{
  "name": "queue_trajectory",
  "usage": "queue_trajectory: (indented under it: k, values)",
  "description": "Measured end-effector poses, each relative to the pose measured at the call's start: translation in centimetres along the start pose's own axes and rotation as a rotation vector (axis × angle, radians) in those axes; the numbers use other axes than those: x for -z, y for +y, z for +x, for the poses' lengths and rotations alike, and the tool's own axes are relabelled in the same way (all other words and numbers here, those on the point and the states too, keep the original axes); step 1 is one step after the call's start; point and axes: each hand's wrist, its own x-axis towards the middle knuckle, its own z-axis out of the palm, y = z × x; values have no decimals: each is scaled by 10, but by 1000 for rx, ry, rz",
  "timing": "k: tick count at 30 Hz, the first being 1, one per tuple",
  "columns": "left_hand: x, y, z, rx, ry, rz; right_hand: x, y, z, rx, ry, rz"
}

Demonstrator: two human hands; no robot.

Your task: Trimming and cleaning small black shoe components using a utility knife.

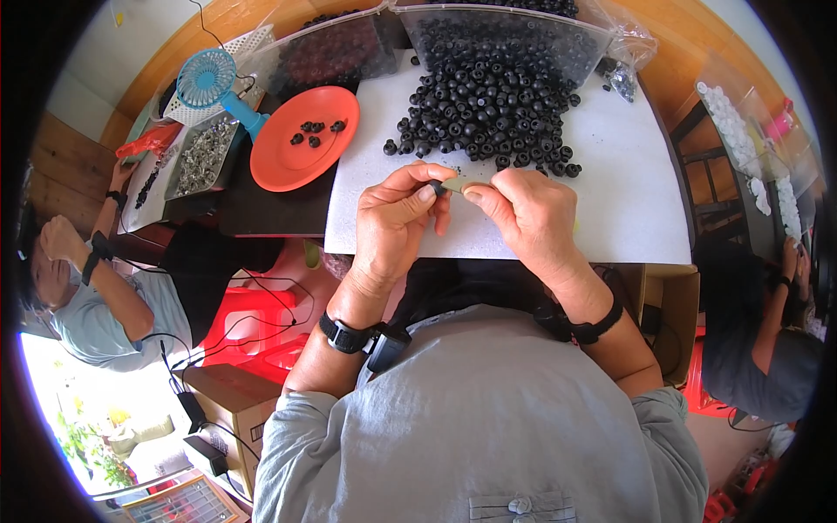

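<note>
My left hand (394, 213) pinches a small black plastic part (438, 186) between thumb and fingertips, above the near part of the white tabletop (632, 187). My right hand (534, 209) is closed on a short, flat, grey-green blade-like tool (456, 184). Its tip meets the black part, and its other end is hidden in my fingers. Just beyond both hands spreads a heap of black rounded parts with holes (488, 113), spilling from a clear plastic bin (514, 39) lying on its side.
Left of the white top, an orange plate (270, 166) holds several black parts. Beside it stand a blue handheld fan (207, 80) and a tray of small metallic pieces (202, 157). Co-workers sit at left (122, 305) and right (758, 322). A cardboard box (231, 397) stands lower left.
</note>
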Motion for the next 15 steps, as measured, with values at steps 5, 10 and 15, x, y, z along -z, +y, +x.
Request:
queue_trajectory:
  k: [5,10,15]
  values:
    - [0,1,1,12,15,-7,-1,1,0,9,-8,3]
    - [-1,2,1,21,20,-7,-1,0,1,17,15,46]
    - [-3,3,2,52,35,-12,-4,3,-4,46,-23,21]
